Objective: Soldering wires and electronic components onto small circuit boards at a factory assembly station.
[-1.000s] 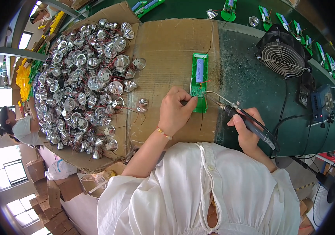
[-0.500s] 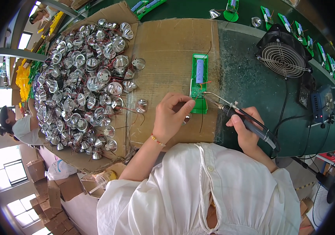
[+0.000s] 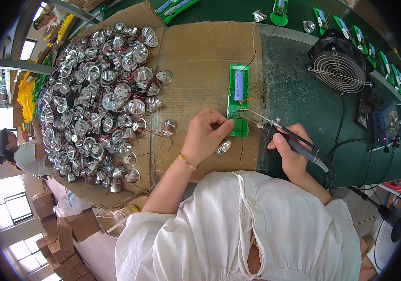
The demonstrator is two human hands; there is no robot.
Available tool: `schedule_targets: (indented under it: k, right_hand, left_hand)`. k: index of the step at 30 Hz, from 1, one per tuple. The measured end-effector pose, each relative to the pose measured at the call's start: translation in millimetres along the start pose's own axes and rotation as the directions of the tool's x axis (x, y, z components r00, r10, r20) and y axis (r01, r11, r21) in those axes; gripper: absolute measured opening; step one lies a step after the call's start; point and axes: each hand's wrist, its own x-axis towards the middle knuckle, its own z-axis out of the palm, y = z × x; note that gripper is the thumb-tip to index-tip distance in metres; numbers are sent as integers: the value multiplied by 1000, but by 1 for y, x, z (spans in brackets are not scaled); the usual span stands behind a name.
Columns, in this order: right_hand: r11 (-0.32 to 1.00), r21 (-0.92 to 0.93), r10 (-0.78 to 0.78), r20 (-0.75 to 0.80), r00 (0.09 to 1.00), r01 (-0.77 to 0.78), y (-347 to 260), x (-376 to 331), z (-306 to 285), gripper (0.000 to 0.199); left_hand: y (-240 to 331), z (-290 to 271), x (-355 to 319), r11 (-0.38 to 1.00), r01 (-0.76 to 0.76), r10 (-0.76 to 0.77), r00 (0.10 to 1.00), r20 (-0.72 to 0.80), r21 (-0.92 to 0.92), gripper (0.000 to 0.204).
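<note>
Green oblong plastic casing (image 3: 240, 127): flat, prob. for tip access.
R fingers (image 3: 282, 144): round slim grey-black soldering iron (image 3: 303, 152), tip 10 o'clock.
L fingers (image 3: 227, 125): grip unclear.

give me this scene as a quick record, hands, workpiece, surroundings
left hand: beside the green casing; whether it holds anything is unclear
right hand: gripping a soldering iron, tip at the casing
workpiece: open casing with a blue cell, on cardboard
near left hand: loose reflector
far left: reflector pile
right: black fan, blue box
</note>
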Motion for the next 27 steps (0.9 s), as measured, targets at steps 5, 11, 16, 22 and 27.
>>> schedule_targets:
  k: [5, 11, 16, 22, 27]
  right_hand:
    - [1000, 4, 3, 0, 1000, -3, 4, 4, 3, 15]
    - [999, 11, 51, 19, 999, -51, 2, 8, 4, 10]
    - [995, 81, 58, -54, 997, -53, 3, 1, 2, 9]
    - [997, 56, -49, -62, 997, 52, 9, 1, -10, 12]
    - [996, 81, -33, -99, 995, 41, 10, 0, -15, 13]
  left_hand:
    - [0, 0, 6, 1000, 14, -15, 999, 39, 10, 19]
    - [-1, 0, 8, 1000, 0, -1, 1000, 26, 16, 20]
    - [-1, 1, 7, 999, 27, -27, 1000, 17, -24, 21]
    - [-1, 2, 6, 999, 34, -34, 999, 16, -5, 21]
    - [0, 3, 7, 999, 40, -39, 999, 15, -11, 22]
